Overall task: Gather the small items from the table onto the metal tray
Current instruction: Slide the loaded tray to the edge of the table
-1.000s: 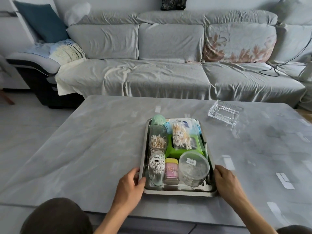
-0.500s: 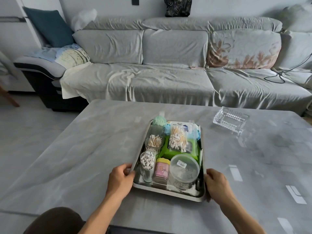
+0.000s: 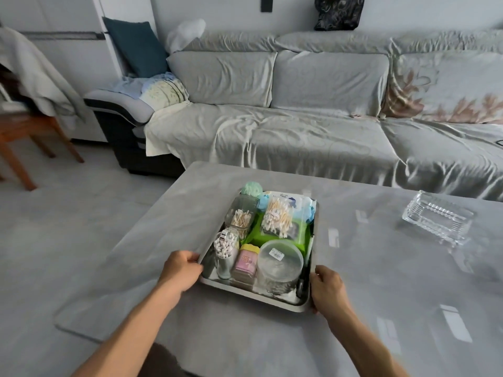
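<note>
The metal tray (image 3: 255,297) is over the grey table (image 3: 381,308), tilted slightly to the left. My left hand (image 3: 181,270) grips its left rim and my right hand (image 3: 328,288) grips its right rim. Inside are a jar of white cotton swabs (image 3: 225,250), a pink jar with a yellow lid (image 3: 246,262), a round clear tub (image 3: 280,261), a clear box of wooden swabs (image 3: 241,216), a bag of swabs (image 3: 277,219) on a green pack (image 3: 268,236), and a pale green ball (image 3: 251,188).
A clear glass dish (image 3: 436,217) sits on the table at the right. A grey sofa (image 3: 313,123) runs along the far side. A wooden chair (image 3: 27,131) draped with cloth stands at the left on the floor.
The tray has shifted left and turned a little, with both hands still on its rims. My view has swung left, so the glass dish now lies further right.
</note>
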A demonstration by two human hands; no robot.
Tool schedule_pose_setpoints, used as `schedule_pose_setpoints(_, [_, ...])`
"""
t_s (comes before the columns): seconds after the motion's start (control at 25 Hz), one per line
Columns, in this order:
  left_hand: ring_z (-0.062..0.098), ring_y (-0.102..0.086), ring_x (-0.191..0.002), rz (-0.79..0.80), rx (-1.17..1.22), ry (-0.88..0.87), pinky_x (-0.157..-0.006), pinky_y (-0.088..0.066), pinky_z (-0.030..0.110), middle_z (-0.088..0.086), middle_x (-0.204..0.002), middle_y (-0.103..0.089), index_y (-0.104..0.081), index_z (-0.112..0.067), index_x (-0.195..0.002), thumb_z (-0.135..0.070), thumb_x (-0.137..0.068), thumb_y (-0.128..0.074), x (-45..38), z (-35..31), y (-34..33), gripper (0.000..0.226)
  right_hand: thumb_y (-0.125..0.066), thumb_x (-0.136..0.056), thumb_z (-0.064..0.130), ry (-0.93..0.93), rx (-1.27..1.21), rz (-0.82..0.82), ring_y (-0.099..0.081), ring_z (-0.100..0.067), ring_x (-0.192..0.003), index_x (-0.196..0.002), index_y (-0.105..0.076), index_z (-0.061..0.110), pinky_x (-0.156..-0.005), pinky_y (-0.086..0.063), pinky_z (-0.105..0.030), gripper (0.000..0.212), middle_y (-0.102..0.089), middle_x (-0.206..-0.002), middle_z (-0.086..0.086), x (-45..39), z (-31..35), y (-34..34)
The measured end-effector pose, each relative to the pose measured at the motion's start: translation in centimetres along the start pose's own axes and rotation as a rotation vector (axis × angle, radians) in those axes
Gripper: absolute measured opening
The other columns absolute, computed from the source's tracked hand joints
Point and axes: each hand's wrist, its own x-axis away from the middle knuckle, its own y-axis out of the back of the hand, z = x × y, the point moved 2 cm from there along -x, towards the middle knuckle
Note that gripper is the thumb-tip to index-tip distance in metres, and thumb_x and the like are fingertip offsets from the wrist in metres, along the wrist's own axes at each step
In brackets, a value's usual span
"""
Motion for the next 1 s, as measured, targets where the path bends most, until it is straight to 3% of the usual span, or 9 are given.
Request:
schedule_pose_setpoints(0.16, [0.016, -0.058, -0.062, -0.081, 0.261, 0.070, -0.046, -0.051, 0.012, 0.006, -0.070, -0.064, -0.069, 0.006, -0.107, 0.011, -0.086, -0.062, -3.3, 2.4, 2.9, 0.023, -0.045, -0.091, 0.014, 0.027, 0.007, 0.026, -0.063, -0.045, -0.063, -0.069, -0.051, 0.002, -0.055, -0.056, -0.055, 0.025, -0.058, -0.062, -0.017, -2.5, 2.6, -4.8])
schedule_pose_setpoints(0.28, [0.016, -0.058, -0.064, -0.150, 0.373, 0.064, -0.053, -0.052, 0.017, 0.007, -0.073, -0.065, -0.069, 0.005, -0.108, 0.011, -0.087, -0.060, -5.7, 3.6, 3.9, 0.023, -0.045, -0.091, 0.014, 0.061, 0.028, 0.031, -0.063, -0.042, -0.065, -0.062, -0.047, 0.011, -0.057, -0.055, -0.048, 0.029, -0.055, -0.059, -0.010, -4.2, 5.3, -7.0])
schedule_pose_setpoints(0.44, [0.016, -0.057, -0.065, -0.268, 0.554, 0.024, -0.049, -0.051, 0.008, 0.010, -0.079, -0.066, -0.068, 0.005, -0.112, 0.008, -0.087, -0.064, -9.6, 4.6, 5.3, 0.026, -0.044, -0.094, 0.012, 0.097, 0.049, 0.054, -0.061, -0.034, -0.063, -0.067, -0.052, 0.008, -0.054, -0.053, -0.039, 0.028, -0.057, -0.063, -0.010, -7.1, 8.7, -10.1])
schedule_pose_setpoints(0.56, [0.020, -0.063, -0.069, -0.322, 0.543, -0.048, -0.055, -0.052, 0.006, 0.002, -0.077, -0.069, -0.069, 0.003, -0.113, 0.005, -0.086, -0.067, -12.6, 5.1, 6.7, 0.027, -0.043, -0.095, 0.009, 0.098, -0.045, 0.093, -0.061, -0.032, -0.054, -0.074, -0.058, 0.003, -0.040, -0.056, -0.038, 0.026, -0.058, -0.066, -0.015, -9.0, 11.0, -12.5])
schedule_pose_setpoints(0.64, [0.024, -0.070, -0.085, -0.271, 0.434, -0.158, -0.065, -0.052, 0.005, -0.004, -0.083, -0.073, -0.071, -0.004, -0.112, -0.004, -0.083, -0.074, -13.6, 5.3, 7.4, 0.029, -0.045, -0.096, 0.012, 0.088, -0.091, 0.078, -0.059, -0.028, -0.054, -0.079, -0.062, 0.006, -0.040, -0.056, -0.037, 0.024, -0.061, -0.070, -0.014, -9.9, 11.5, -13.2])
schedule_pose_setpoints(0.72, [0.014, -0.070, -0.102, -0.133, 0.292, -0.255, -0.083, -0.053, 0.014, -0.008, -0.102, -0.075, -0.069, -0.018, -0.119, -0.025, -0.073, -0.082, -13.9, 6.0, 7.9, 0.049, -0.051, -0.096, 0.021, 0.083, -0.103, 0.037, -0.064, -0.028, -0.063, -0.108, -0.066, 0.014, -0.045, -0.057, -0.036, 0.020, -0.068, -0.083, -0.010, -9.8, 11.2, -13.6])
schedule_pose_setpoints(0.8, [0.004, -0.062, -0.114, -0.061, 0.180, -0.277, -0.099, -0.047, 0.024, -0.012, -0.121, -0.067, -0.060, -0.023, -0.131, -0.036, -0.067, -0.085, -13.9, 6.7, 8.0, 0.070, -0.057, -0.095, 0.023, 0.100, -0.115, 0.030, -0.067, -0.028, -0.070, -0.128, -0.058, 0.025, -0.049, -0.058, -0.038, 0.033, -0.070, -0.092, -0.006, -9.0, 10.4, -13.7])
schedule_pose_setpoints(0.88, [0.007, -0.059, -0.118, -0.074, 0.203, -0.259, -0.103, -0.044, 0.027, -0.008, -0.127, -0.064, -0.056, -0.020, -0.137, -0.029, -0.070, -0.087, -14.2, 7.1, 8.2, 0.074, -0.057, -0.094, 0.016, 0.160, -0.105, 0.067, -0.065, -0.027, -0.067, -0.117, -0.059, 0.036, -0.052, -0.059, -0.042, 0.031, -0.070, -0.089, -0.004, -8.3, 10.6, -14.1])
schedule_pose_setpoints(1.0, [0.009, -0.065, -0.107, -0.118, 0.256, -0.236, -0.093, -0.049, 0.017, 0.001, -0.122, -0.069, -0.054, -0.014, -0.138, -0.018, -0.075, -0.084, -14.6, 7.1, 8.6, 0.070, -0.057, -0.093, 0.010, 0.246, 0.018, 0.088, -0.058, -0.021, -0.056, -0.095, -0.060, 0.034, -0.058, -0.054, -0.043, 0.025, -0.066, -0.076, -0.002, -8.3, 11.7, -14.9])
